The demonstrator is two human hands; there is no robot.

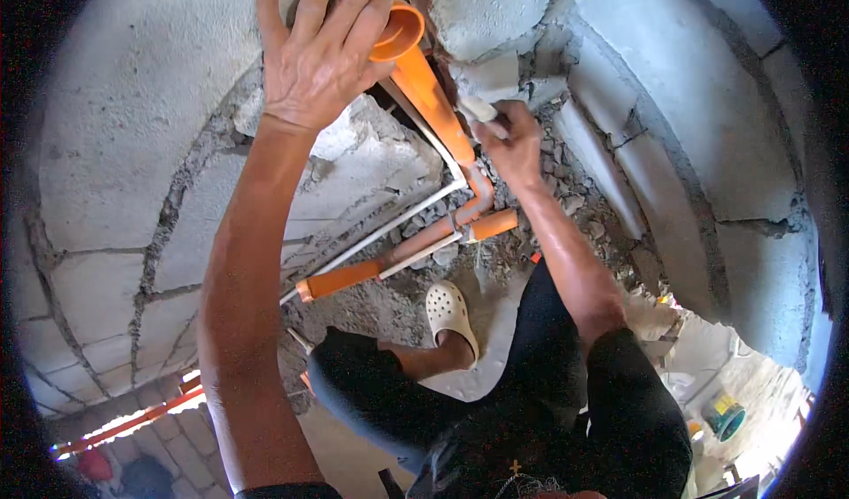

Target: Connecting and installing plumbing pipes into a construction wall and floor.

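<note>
My left hand (314, 65) lies with fingers spread against the grey block wall (168, 83), beside the wide open mouth of an orange plastic pipe (429, 96). That pipe stands upright in a gap broken through the blocks. To its right, my right hand (513, 145) is closed round a pale, elongated piece (478, 110), held close to the pipe and the broken wall edge. Slight blur and my fingers hide what kind of thing it is. Lower down, the orange pipe joins a curved, dusty trap (478, 200).
Thin white pipes (393, 223) run beside a lower orange pipe (345, 280). Rubble (566, 176) fills the corner. A cream clog (448, 311) on my foot rests on the dusty floor. A green bucket (725, 418) is at the lower right.
</note>
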